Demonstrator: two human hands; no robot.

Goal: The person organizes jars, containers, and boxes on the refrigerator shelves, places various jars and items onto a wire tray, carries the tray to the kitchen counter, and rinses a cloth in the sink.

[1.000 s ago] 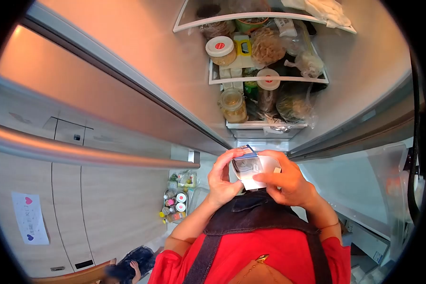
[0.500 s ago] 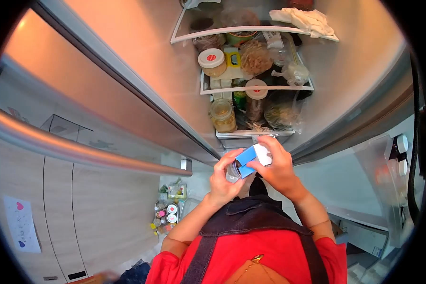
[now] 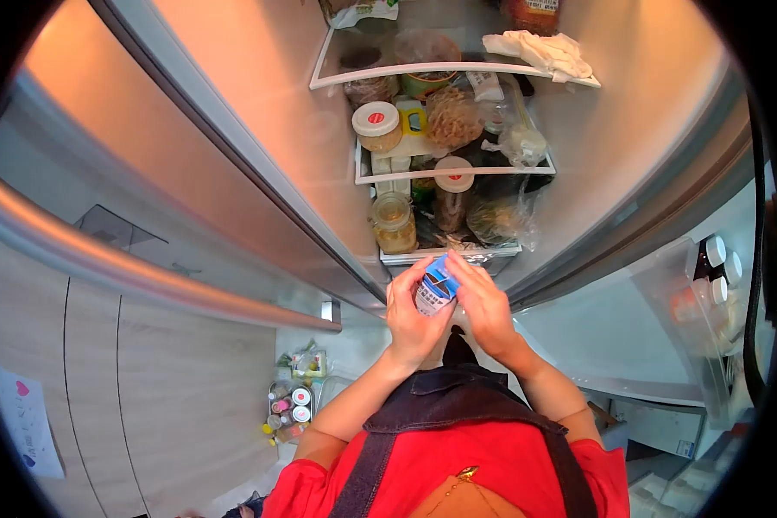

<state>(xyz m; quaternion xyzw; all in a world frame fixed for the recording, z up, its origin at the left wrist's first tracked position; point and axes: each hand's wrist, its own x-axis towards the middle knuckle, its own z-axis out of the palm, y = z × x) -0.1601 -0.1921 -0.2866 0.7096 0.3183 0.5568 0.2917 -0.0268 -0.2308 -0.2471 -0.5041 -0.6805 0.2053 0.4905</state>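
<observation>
A small blue and white box (image 3: 434, 288) with dark printing is held between my two hands, in front of the open fridge. My left hand (image 3: 411, 318) wraps round its left side. Against its top and right side press the fingers of my right hand (image 3: 485, 312). The blue end of the box faces up, with a dark line between its flaps. What is inside cannot be seen.
Fridge shelves (image 3: 457, 175) ahead carry jars, including a glass jar (image 3: 394, 223), and bagged food (image 3: 453, 119). Above hangs a white cloth (image 3: 544, 53). A door bin (image 3: 678, 285) with white-capped bottles is at right. Several jars (image 3: 290, 402) stand on the floor at left.
The box has turned so its printed side shows, and its white flap is no longer raised. My right hand has shifted from gripping that flap to pressing on the top and right side.
</observation>
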